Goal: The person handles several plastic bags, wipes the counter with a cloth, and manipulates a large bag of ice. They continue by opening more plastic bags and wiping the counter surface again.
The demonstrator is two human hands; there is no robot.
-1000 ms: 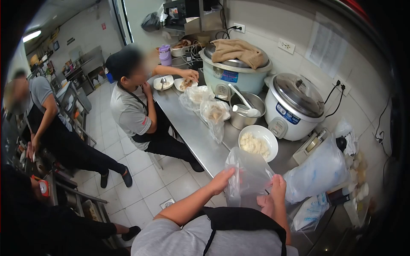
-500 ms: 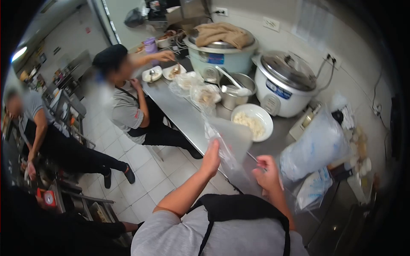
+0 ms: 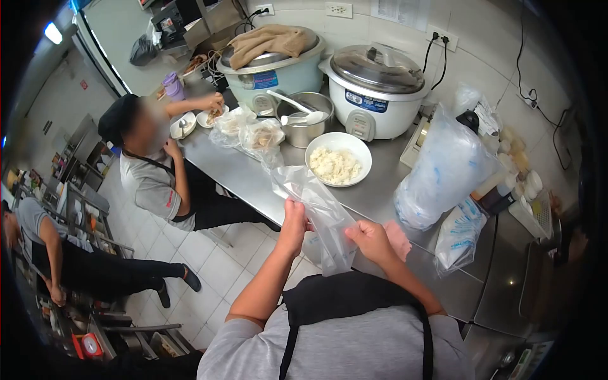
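Note:
A clear plastic bag (image 3: 326,231) hangs stretched between my two hands, over the front edge of the steel table. My left hand (image 3: 294,221) is closed on its left side. My right hand (image 3: 372,240) pinches its right side. Beyond the bag, a white bowl (image 3: 364,147) of rice (image 3: 334,166) sits on the table. Filled clear bags (image 3: 263,134) lie to the left of the bowl. Behind it stands a steel pot (image 3: 307,134) with a white ladle (image 3: 310,118) across it.
Two rice cookers (image 3: 380,95) (image 3: 278,82) stand along the wall. A large roll of plastic bags (image 3: 443,168) and a pink cloth (image 3: 397,239) are on the right. A seated co-worker (image 3: 149,164) is at the table's left; another person (image 3: 47,234) stands farther left.
My right hand has moved in to the bag and now grips its side. The bag is spread between both hands. The camera view has shifted, and the bowl and cookers appear farther left.

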